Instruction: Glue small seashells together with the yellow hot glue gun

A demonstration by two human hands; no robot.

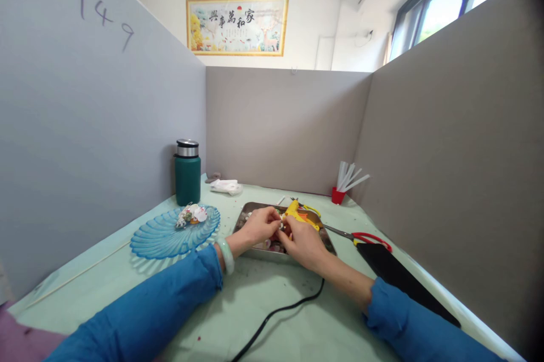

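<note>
Both hands meet over a shallow metal tray (272, 256) that holds small pieces. My left hand (261, 225), with a pale green bangle (226, 255) at the wrist, has its fingertips pinched together. Close against it, my right hand (304, 242) is pinched too. Something small and whitish shows between the fingertips, too small to name. A yellow glue gun (296, 212) lies on the tray just behind my right hand. The fingers hide part of the tray's contents.
A blue glass plate (155, 235) with small shiny ornaments (191, 214) stands left. Behind it is a green flask (187, 178). Right are red-handled scissors (372, 239), a black flat object (403, 277) and a red cup (338, 196) of white sticks. A black cable (276, 312) runs toward me.
</note>
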